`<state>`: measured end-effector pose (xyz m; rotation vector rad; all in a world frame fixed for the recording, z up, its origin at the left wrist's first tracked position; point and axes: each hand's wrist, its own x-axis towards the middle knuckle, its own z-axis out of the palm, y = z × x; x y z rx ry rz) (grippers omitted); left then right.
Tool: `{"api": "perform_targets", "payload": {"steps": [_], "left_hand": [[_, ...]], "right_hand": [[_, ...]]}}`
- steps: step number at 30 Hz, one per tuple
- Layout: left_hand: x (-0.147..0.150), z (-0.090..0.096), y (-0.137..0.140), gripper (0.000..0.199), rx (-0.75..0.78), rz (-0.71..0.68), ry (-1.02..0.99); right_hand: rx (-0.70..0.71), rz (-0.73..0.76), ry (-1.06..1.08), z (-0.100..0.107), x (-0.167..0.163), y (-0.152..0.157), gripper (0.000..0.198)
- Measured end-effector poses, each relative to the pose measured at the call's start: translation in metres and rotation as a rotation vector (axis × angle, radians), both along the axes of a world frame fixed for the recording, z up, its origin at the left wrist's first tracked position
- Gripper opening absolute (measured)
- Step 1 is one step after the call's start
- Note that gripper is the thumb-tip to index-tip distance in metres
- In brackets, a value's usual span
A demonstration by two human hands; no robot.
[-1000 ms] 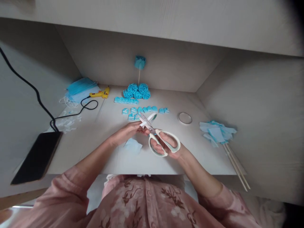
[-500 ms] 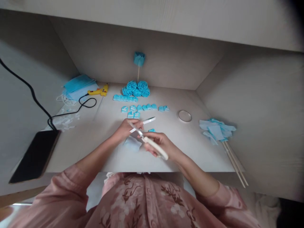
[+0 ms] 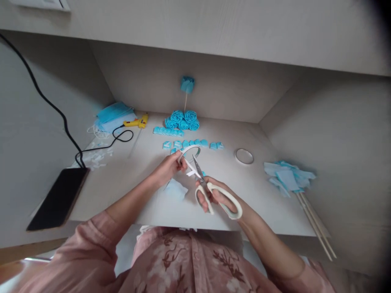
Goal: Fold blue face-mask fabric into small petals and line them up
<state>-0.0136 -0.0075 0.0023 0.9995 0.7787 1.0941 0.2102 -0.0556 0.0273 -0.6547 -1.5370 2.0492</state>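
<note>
My left hand pinches a roll of white tape, tilted so its round opening shows, with a short white strip hanging off it. In my right hand is a pair of scissors with white handles, fingers through the loops. Their blades stand apart at the tape strip; whether they touch it I cannot tell. Below my left hand lies a pale blue piece of fabric. Behind the roll are folded blue pieces in rows, some partly hidden by it.
Blue rosettes and a stemmed blue flower are at the back. Left are face masks, a yellow glue gun, its cord and a phone. Right are another tape roll, fabric pieces and sticks.
The tape roll has turned from edge-on to showing its ring. The scissors have swung round and their blades have spread. The whole view has shifted slightly.
</note>
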Motion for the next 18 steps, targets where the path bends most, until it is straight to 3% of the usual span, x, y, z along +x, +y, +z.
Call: {"api": "perform_targets", "payload": {"steps": [7,18], "left_hand": [[0.002,-0.001,-0.004,0.048,-0.017,-0.080,-0.020],[0.001,0.005,-0.010,0.054,0.085,-0.290,0.046]], "right_hand": [[-0.044,-0.039,0.044,0.004,-0.007,-0.001,0.051],[-0.082,-0.005,0.092,0.002,-0.011,0.008,0.054]]}}
